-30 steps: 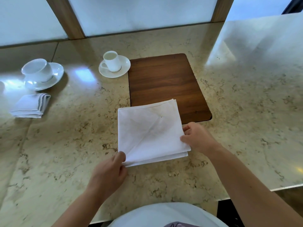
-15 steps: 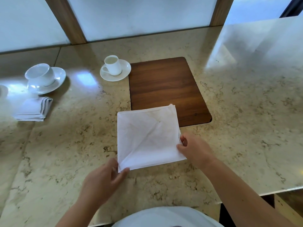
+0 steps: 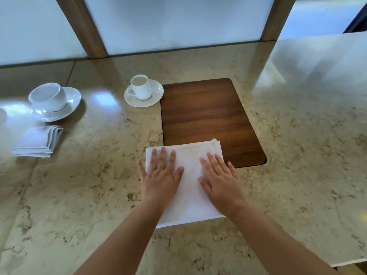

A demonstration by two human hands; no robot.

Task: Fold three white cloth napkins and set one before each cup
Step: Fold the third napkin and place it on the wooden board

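Observation:
A white cloth napkin (image 3: 189, 187), folded into a square, lies flat on the marble counter, its far edge overlapping the wooden board. My left hand (image 3: 161, 178) presses flat on its left half with fingers straight. My right hand (image 3: 219, 179) presses flat on its right half the same way. A folded white napkin (image 3: 36, 141) lies at the left in front of a wide white cup (image 3: 48, 96) on a saucer. A small white cup (image 3: 141, 86) on a saucer (image 3: 156, 92) stands at the board's far left corner, with no napkin before it.
A dark wooden board (image 3: 206, 116) is set into the beige marble counter (image 3: 297, 155). Frosted glass panels with wooden posts (image 3: 83, 26) close off the far side. The counter's near edge shows at the lower right.
Both hands let go of the napkin's near corners and now lie flat on top of it. The napkin sits squarer and flatter than before.

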